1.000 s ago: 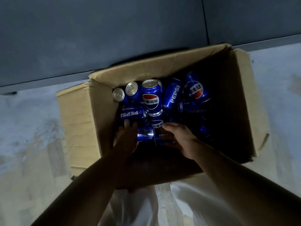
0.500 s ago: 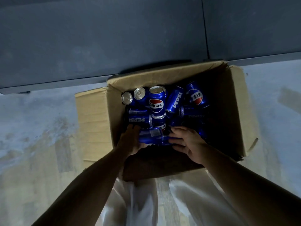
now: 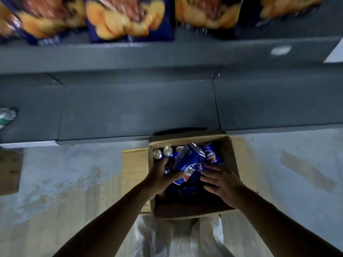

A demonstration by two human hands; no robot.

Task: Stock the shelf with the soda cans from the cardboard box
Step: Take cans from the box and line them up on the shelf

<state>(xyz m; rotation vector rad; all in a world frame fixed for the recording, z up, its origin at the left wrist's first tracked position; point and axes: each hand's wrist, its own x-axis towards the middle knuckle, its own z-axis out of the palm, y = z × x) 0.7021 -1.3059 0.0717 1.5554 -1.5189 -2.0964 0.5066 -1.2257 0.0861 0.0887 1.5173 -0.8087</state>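
Above the cardboard box [image 3: 235, 160], a soda can [image 3: 187, 164] is gripped by the left hand [image 3: 163, 178], tilted, top toward the shelf [image 3: 130, 108] (fingers curled); the right hand [image 3: 222, 184] is spread alongside.

Chip bags [image 3: 128, 17] are blurred and cut off at top; a bottle [image 3: 6, 116] blurs at left edge.

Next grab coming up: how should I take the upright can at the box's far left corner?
Grip that upright can round its side wall just under the silver top, reaching down from above; the cardboard box wall and neighbouring cans block the sides.
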